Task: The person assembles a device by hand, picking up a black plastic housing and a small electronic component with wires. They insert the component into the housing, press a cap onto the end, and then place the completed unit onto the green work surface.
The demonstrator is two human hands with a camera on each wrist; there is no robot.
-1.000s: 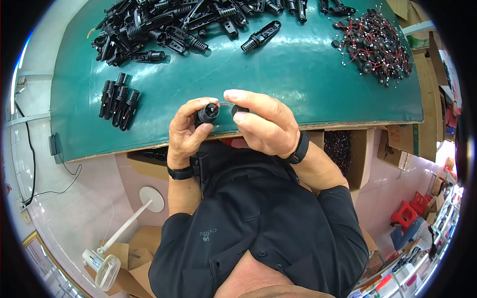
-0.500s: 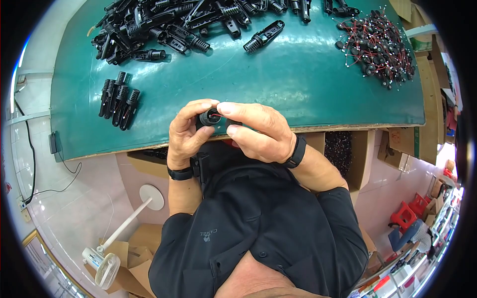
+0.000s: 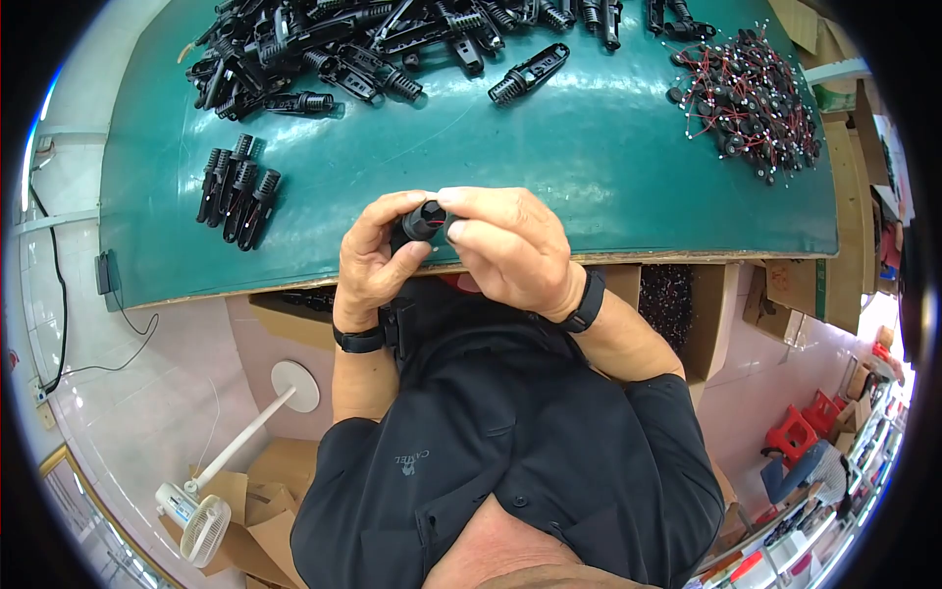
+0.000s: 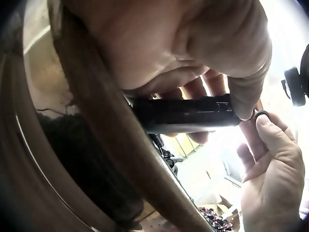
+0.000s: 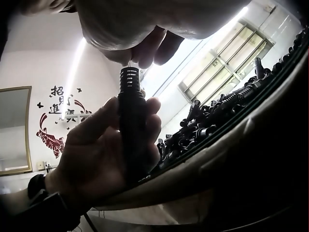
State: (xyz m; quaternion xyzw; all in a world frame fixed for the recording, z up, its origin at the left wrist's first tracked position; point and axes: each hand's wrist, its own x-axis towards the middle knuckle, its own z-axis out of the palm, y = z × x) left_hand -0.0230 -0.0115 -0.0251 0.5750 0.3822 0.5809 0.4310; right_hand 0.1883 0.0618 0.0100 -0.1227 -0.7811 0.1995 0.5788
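Note:
My left hand (image 3: 371,263) grips a black plastic tubular housing (image 3: 420,224) just above the table's near edge, its round open end turned towards the other hand. In the right wrist view, the housing (image 5: 131,113) stands with its ribbed end uppermost. The right hand (image 3: 520,245) pinches a small round black part (image 4: 262,114) between thumb and fingers, right by that open end. A short bit of red wire (image 3: 437,223) shows at the opening. In the head view, fingertips hide most of the small part.
Similar black housings (image 3: 343,49) are heaped at the back of the green table (image 3: 589,177). Several more (image 3: 237,191) lie grouped at the left, and one (image 3: 530,75) lies apart. A pile of small black parts with red wires (image 3: 756,103) sits at the back right. Cardboard boxes (image 3: 721,314) stand below the edge.
My right hand has moved left with the small round part, up to the housing's open end. Less red wire shows between them. The left hand keeps its grip almost in place.

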